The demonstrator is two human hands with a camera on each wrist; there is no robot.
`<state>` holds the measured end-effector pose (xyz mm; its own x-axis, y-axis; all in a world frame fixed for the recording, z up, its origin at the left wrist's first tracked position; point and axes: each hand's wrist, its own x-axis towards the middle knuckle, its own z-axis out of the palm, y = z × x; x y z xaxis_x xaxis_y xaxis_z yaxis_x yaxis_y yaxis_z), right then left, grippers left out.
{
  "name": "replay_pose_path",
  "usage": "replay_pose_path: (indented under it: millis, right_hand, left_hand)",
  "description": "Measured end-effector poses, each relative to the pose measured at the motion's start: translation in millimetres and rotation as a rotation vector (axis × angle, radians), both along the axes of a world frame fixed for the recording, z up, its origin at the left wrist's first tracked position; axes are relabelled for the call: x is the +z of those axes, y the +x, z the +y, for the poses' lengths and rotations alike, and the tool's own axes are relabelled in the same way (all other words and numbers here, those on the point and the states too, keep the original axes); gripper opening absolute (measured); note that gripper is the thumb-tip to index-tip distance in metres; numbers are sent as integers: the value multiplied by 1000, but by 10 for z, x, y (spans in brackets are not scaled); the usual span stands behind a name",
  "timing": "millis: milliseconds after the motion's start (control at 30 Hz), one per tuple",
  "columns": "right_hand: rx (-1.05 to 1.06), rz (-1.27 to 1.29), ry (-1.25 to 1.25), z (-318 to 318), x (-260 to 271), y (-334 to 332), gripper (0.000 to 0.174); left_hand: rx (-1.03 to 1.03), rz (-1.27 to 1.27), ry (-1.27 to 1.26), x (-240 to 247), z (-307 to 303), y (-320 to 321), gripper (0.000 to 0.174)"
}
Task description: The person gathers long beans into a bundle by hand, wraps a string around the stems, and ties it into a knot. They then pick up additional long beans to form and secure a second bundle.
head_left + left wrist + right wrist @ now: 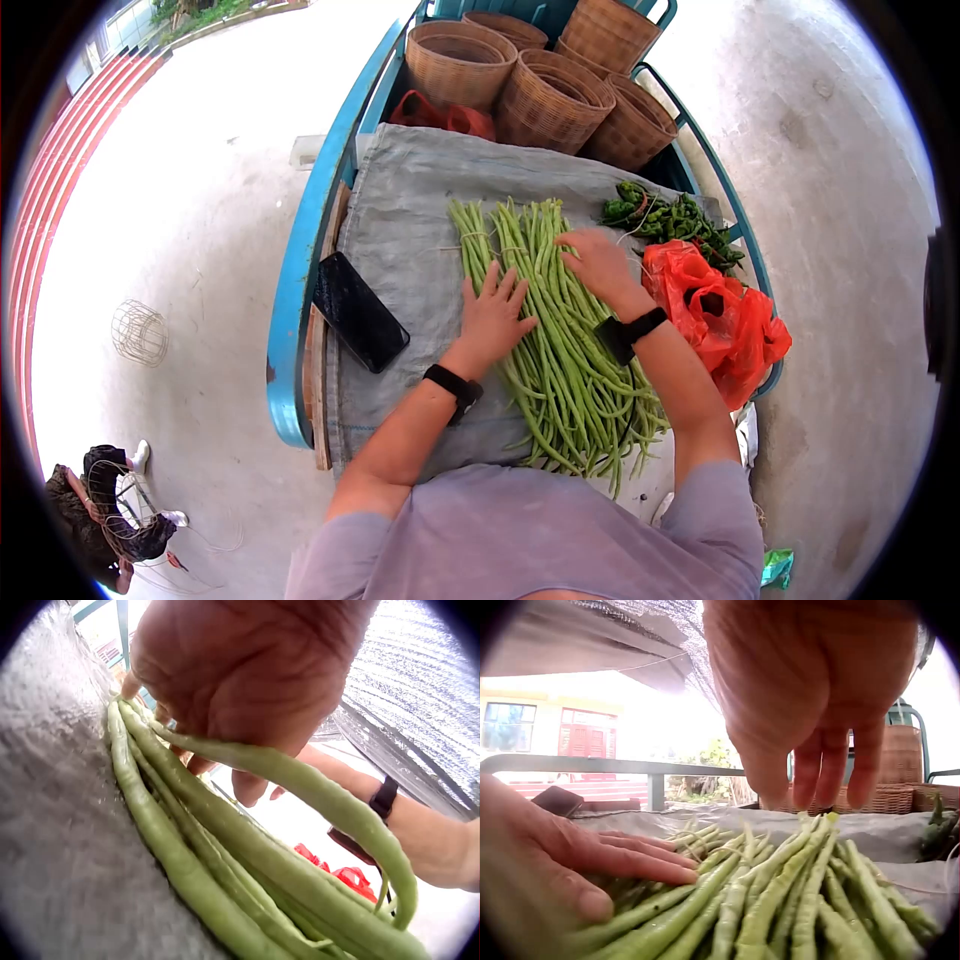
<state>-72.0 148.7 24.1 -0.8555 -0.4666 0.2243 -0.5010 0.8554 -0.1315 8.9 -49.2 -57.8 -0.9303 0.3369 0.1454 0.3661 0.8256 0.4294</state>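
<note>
Long green beans [560,340] lie in bundles on a grey cloth [400,190], ends lined up at the far side and tails fanning toward the person. My left hand [488,325] rests on the left part of the beans, its fingers spread and fairly straight. In the left wrist view, a few bean pods [225,825] run beneath that palm. Over the right side of the beans is my right hand [602,268]. Its fingers [864,769] point down just above the bean ends [802,877] in the right wrist view, with nothing between them.
A black phone [358,312] lies left of the beans. To the right are green peppers [685,222] and a red plastic bag [715,330]. Several wicker baskets [555,100] stand at the far end, inside the blue cart rail [300,280]. Another person [90,510] is at the lower left.
</note>
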Motion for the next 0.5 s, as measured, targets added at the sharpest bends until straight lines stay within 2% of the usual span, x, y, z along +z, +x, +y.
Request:
replay_pose_path:
  millis: [67, 200, 333, 500]
  right_hand:
    - [147, 52, -25, -305, -201, -64, 19]
    - [76, 73, 145, -638, -511, -171, 11]
    - [2, 51, 121, -680, -566, -256, 12]
    - [-158, -347, -144, -663, -352, -303, 19]
  left_hand:
    - [30, 56, 37, -129, 8, 73, 66]
    - [3, 57, -32, -135, -11, 65, 64]
    - [6, 64, 9, -131, -28, 75, 62]
    - [0, 22, 10, -87, -47, 94, 58]
